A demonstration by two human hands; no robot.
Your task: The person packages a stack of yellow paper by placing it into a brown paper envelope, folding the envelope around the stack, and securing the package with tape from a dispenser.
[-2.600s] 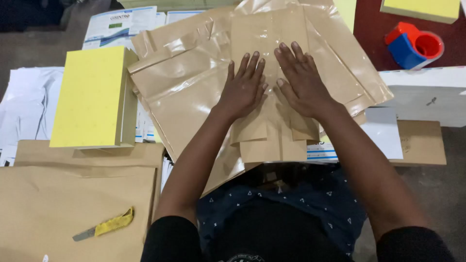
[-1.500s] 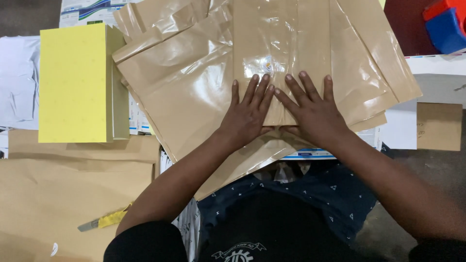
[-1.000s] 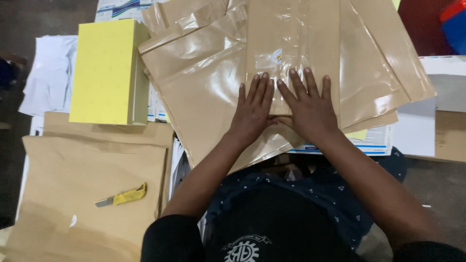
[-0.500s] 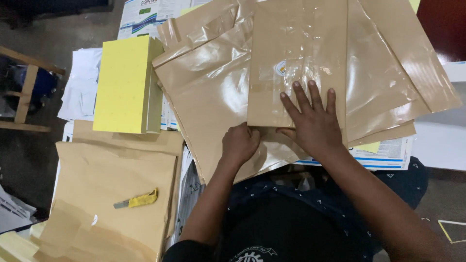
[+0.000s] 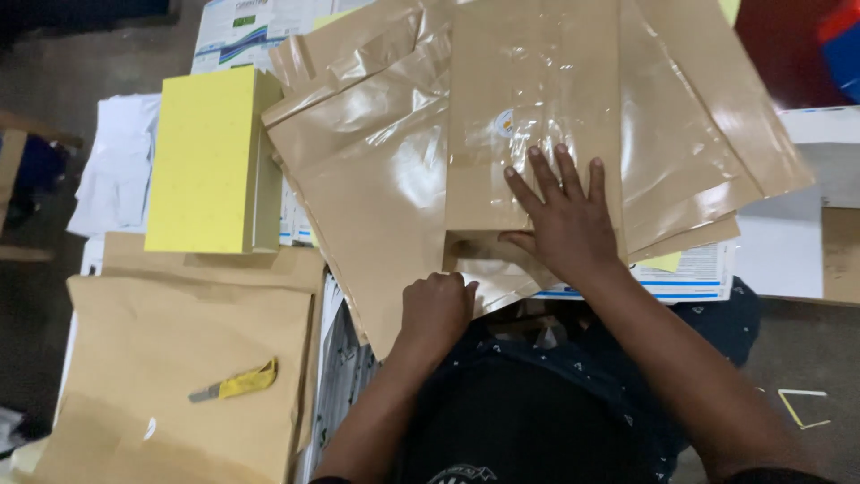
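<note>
My right hand (image 5: 563,215) lies flat, fingers spread, on a glossy brown paper-wrapped book (image 5: 534,116) in front of me. A wide sheet of the same shiny brown paper (image 5: 367,197) spreads out beneath it to the left and right. My left hand (image 5: 436,309) is curled closed at the near edge of that sheet, gripping the lower flap of the paper just below the book's bottom left corner.
A thick yellow book (image 5: 208,161) stands to the left. Below it is a stack of plain brown paper (image 5: 179,358) with a yellow utility knife (image 5: 235,383) on top. White printed papers (image 5: 708,269) lie under the pile. A red and blue object (image 5: 838,49) shows at the top right.
My left hand has slid off the wrapped book, down to the near edge, and closed on the paper flap. The right hand stayed pressed flat. The view has shifted left.
</note>
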